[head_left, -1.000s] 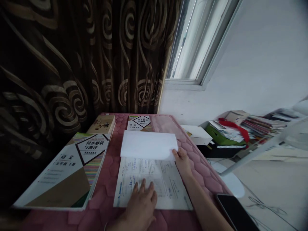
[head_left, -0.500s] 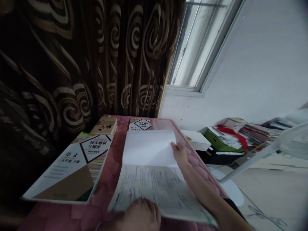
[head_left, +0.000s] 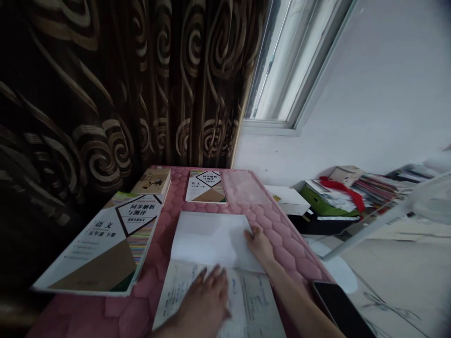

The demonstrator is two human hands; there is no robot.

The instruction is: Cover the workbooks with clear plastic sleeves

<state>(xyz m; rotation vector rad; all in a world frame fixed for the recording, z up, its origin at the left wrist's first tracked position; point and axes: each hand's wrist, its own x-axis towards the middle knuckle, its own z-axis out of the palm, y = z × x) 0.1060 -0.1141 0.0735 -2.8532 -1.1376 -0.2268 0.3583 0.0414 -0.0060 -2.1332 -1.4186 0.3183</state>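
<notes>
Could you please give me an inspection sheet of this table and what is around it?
Surface: pink quilted cover on the table, lying flat.
Job's things: printed sheet of paper, its far part turned over and showing blank.
Clutter: large book at left; tan book and small book at the far edge; phone at the near right.
Hands: left hand flat on the printed part; right hand at the blank part's right edge, pinch unclear.
Cables: nothing seen for certain.
Surroundings: dark curtain, window, white box and pile of papers to the right.
</notes>
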